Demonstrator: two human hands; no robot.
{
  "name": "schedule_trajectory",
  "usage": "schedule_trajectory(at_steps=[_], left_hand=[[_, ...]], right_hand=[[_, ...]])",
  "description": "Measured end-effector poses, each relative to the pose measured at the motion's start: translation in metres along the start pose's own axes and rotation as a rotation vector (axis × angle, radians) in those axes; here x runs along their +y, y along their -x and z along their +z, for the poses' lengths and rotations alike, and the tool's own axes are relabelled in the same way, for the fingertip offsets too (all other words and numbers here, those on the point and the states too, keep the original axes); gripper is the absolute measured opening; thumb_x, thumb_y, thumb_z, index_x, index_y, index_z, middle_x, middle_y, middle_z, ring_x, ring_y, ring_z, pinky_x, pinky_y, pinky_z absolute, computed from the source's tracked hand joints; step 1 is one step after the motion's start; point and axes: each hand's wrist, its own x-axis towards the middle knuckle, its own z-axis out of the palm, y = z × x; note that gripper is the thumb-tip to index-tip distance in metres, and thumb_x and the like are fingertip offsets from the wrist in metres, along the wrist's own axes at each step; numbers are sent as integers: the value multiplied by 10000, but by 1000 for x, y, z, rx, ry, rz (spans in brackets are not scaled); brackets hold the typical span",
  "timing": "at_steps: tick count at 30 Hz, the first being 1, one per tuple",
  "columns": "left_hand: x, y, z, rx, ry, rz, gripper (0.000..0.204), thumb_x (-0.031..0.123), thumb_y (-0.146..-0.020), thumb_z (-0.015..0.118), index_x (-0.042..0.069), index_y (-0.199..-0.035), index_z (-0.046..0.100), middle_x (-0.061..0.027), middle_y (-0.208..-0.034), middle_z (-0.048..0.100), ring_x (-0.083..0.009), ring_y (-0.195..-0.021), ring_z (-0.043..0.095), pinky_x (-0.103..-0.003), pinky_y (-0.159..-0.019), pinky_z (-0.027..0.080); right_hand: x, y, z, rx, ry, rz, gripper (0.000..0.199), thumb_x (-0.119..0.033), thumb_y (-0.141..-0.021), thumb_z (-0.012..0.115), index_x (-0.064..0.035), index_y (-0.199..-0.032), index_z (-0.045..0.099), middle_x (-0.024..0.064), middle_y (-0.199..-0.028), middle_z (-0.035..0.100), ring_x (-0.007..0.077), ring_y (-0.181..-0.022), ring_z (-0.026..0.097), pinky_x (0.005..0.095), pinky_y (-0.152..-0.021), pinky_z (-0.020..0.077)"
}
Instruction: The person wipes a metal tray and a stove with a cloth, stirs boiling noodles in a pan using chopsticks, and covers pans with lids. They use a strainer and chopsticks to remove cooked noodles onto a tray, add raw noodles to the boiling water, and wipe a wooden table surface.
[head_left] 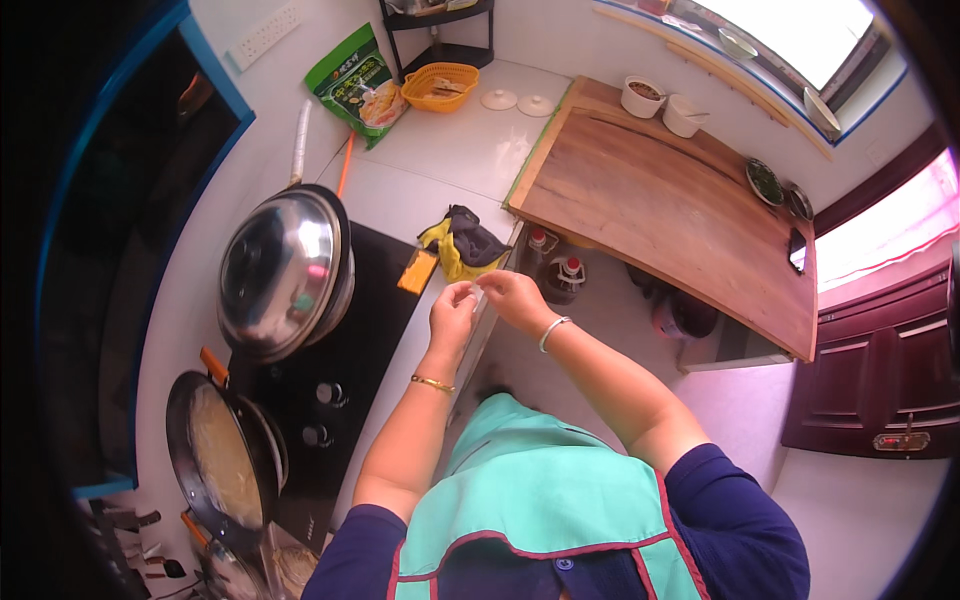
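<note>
My left hand (453,309) and my right hand (510,294) meet over the edge of the white counter (440,160), fingertips pinched together on something small and pale that I cannot make out. A gold bracelet is on my left wrist, a silver bangle on my right. Just beyond the hands lie a yellow and grey cloth (463,242) and an orange scraper (417,270).
A black cooktop (345,370) carries a pot with a steel lid (283,268) and a frying pan (222,455) with pale batter. A large wooden board (660,200), two white bowls (660,105), an orange basket (440,86), a green packet (357,84) and floor bottles (558,272) surround me.
</note>
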Motion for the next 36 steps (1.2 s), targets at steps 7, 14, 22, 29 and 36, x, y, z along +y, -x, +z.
schedule_trajectory(at_steps=[7, 14, 22, 29, 36], left_hand=[[-80, -113, 6, 435, -669, 161, 556, 137, -741, 650, -67, -1209, 430, -287, -1117, 548, -427, -1051, 519, -457, -939, 398], [-19, -118, 52, 50, -352, 268, 172, 117, -850, 602, -12, -952, 552, -122, -835, 632, -226, -755, 603, -346, -708, 475], [90, -82, 252, -901, -48, 157, 213, 124, -870, 582, -11, -1034, 574, -23, -926, 615, -76, -854, 562, -240, -748, 462], [66, -36, 433, -1076, -116, -47, 189, 95, -873, 564, -11, -1022, 516, -45, -907, 599, -87, -748, 584, -232, -638, 482], [-15, -82, 497, -1239, -621, 90, 239, 105, -846, 587, -6, -1057, 572, -62, -934, 634, -139, -822, 608, -272, -733, 498]], right_hand=[[77, -75, 40, 60, 486, -117, 278, -59, -751, 533, -53, -1014, 623, 128, -984, 630, 333, -982, 569, 393, -874, 459], [58, -84, -48, 89, 107, 133, 240, -128, -793, 495, -45, -992, 601, 167, -930, 632, 328, -883, 605, 394, -777, 482], [40, 36, -270, 694, -373, 245, 202, -133, -887, 494, -3, -1020, 574, 51, -892, 605, 106, -835, 567, 275, -742, 475], [130, 128, -397, 1230, 170, 410, 321, -171, -873, 544, 36, -1117, 525, 150, -1061, 581, 230, -991, 551, 331, -866, 443], [306, 96, -356, 1149, 730, 1007, 694, -390, -821, 587, -10, -1352, 352, 297, -1382, 295, 437, -1315, 249, 509, -1069, 237]])
